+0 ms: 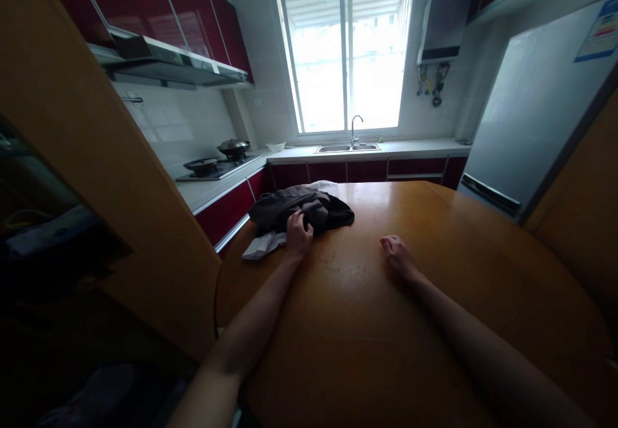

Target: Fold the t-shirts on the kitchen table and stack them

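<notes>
Dark cloth pile (pixel 316 204), one, lies bunched along the far-left edge of the round table (pixel 483 254). Pale cloth shows at two places, front-left and rear; piece count cannot be told. Hands: two, apart. Left hand (pixel 299 236) curled at the pile's front; grip unclear. Right hand (pixel 398 255) loosely folded near mid-table. Step, judged: left handling cloth. Next move calls for a clear hold on one layer.

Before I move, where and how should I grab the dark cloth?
Probably pinch the dark cloth by its right end, reaching in from the right with your right hand: that end tapers onto the tabletop, clear of your left hand.
</notes>
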`<state>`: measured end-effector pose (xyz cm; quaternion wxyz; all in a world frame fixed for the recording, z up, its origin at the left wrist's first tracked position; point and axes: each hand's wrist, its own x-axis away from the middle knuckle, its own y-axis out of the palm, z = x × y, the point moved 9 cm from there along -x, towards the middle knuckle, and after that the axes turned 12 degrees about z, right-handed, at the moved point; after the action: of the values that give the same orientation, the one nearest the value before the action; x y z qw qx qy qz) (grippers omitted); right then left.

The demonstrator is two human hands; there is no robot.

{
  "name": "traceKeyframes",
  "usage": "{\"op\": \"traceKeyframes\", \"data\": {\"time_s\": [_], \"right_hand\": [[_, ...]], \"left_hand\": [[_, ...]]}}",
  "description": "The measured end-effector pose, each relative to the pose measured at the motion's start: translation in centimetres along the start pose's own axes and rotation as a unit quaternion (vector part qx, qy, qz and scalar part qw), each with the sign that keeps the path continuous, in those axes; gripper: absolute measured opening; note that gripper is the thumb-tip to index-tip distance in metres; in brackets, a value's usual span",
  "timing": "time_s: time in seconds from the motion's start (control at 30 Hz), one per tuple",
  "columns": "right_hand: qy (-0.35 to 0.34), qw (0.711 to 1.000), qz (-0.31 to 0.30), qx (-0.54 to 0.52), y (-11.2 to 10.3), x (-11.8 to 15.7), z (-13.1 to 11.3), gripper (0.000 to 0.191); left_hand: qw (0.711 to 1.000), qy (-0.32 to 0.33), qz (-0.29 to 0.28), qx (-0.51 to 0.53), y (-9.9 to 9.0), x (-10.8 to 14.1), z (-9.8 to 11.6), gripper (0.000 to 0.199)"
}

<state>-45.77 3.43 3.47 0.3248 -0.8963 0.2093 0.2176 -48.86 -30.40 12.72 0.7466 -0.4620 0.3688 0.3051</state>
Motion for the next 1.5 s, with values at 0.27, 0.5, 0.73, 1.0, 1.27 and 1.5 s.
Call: {"op": "traceKeyframes", "data": {"time_s": [0.27, 0.5, 0.73, 1.0, 1.27, 1.5], "right_hand": [[0.039, 0.994, 0.076, -0.061, -0.8, -1.0, 1.6, 0.047], [0.023, 0.992, 0.073, -0.1, -0.9, -0.8, 0.9, 0.043], [-0.122, 0.987, -0.023, -0.106, 0.5, 1.0, -4.5, 0.035], [-0.196, 0.968, -0.158, -0.021, 1.8, 3.2, -7.9, 0.027], [-0.002, 0.994, 0.092, 0.054, -8.0, -4.5, 3.6, 0.03], [0.041, 0.985, 0.168, 0.026, -10.3, -4.9, 3.6, 0.037]], "left_hand": [[0.959, 0.198, -0.152, 0.135, -0.4, 5.5, 11.8, 0.016], [0.972, 0.188, -0.088, 0.115, -3.0, 3.2, 12.2, 0.018], [0.99, -0.002, -0.125, -0.064, -1.6, 1.0, 3.4, 0.038], [0.986, 0.068, -0.101, 0.113, -1.0, 4.3, 10.0, 0.024], [0.888, 0.338, -0.223, 0.215, -2.8, 12.2, 21.2, 0.024], [0.943, 0.252, -0.159, 0.151, -4.2, 8.0, 19.4, 0.033]]}}
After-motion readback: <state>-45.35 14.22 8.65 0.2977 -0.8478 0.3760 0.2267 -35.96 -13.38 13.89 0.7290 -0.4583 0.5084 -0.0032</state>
